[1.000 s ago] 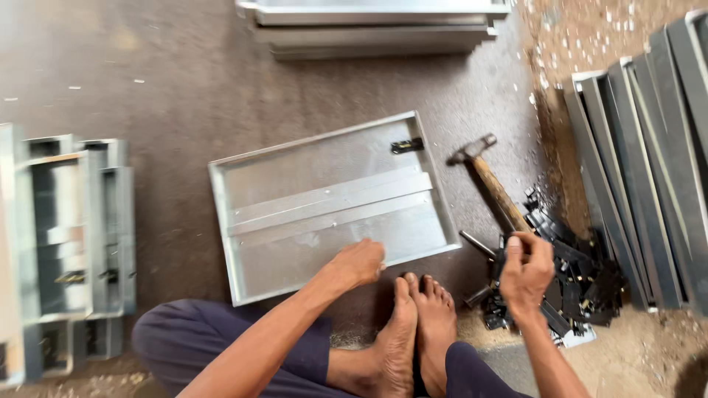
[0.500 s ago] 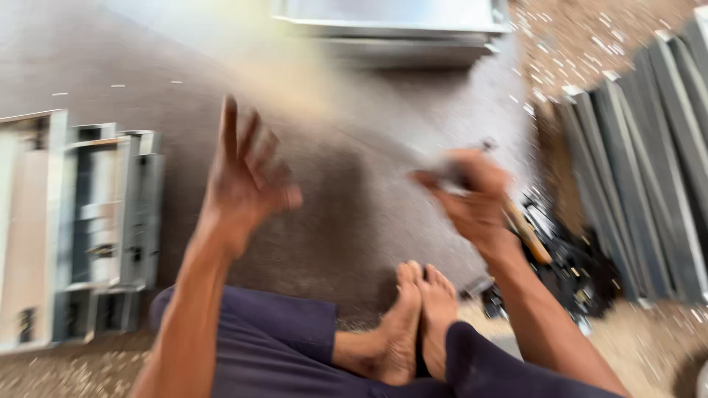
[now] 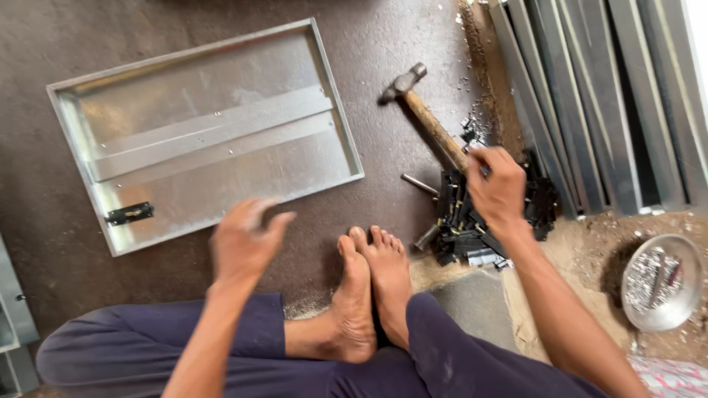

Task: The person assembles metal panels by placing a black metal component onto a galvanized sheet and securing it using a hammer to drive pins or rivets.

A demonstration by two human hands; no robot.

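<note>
- A dark brown floor [image 3: 413, 44] is spreading under everything, turning to sandy grit at the right.
- A shallow metal tray panel [image 3: 203, 136] is lying flat on the floor ahead of the person's bare feet [image 3: 369, 287], with a raised strip across its middle and a small black latch [image 3: 129, 214] near its lower left corner.
- The left hand [image 3: 247, 243] is hovering open and blurred just beyond the tray's near edge, fingers spread, grasping nothing.
- The right hand [image 3: 498, 184] is sitting over the wooden handle end of a hammer [image 3: 424, 110]; the fingers are curled down, but whether they are gripping the handle cannot be told.
- The hammer's head is lying on the floor, pointing up and to the left, just right of the tray.
- A pile of small black metal parts [image 3: 461, 228] is lying under and beside the right hand.
- Long grey metal sheets [image 3: 590, 103] are leaning in a row at the right.
- A round metal bowl [image 3: 660, 284] of small bright bits is resting on the grit at the lower right.
</note>
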